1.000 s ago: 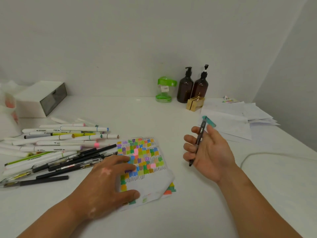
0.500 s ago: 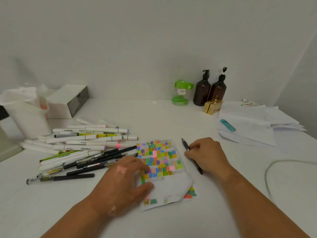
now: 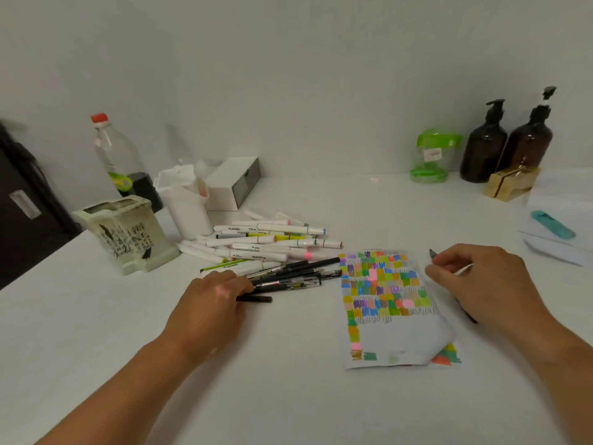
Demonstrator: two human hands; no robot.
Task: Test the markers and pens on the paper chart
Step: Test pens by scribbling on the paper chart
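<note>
Lying on the smooth white table (image 3: pixel 96 348), the paper chart (image 3: pixel 401 342) of coloured squares curls at its near right corner. Right hand (image 3: pixel 487 284) curls round a slim black pen (image 3: pixel 432 253) just right of it; left hand (image 3: pixel 211 303) rests on the pen pile (image 3: pixel 288 277), grip unclear. White markers (image 3: pixel 256 248) read "MARKER".
</note>
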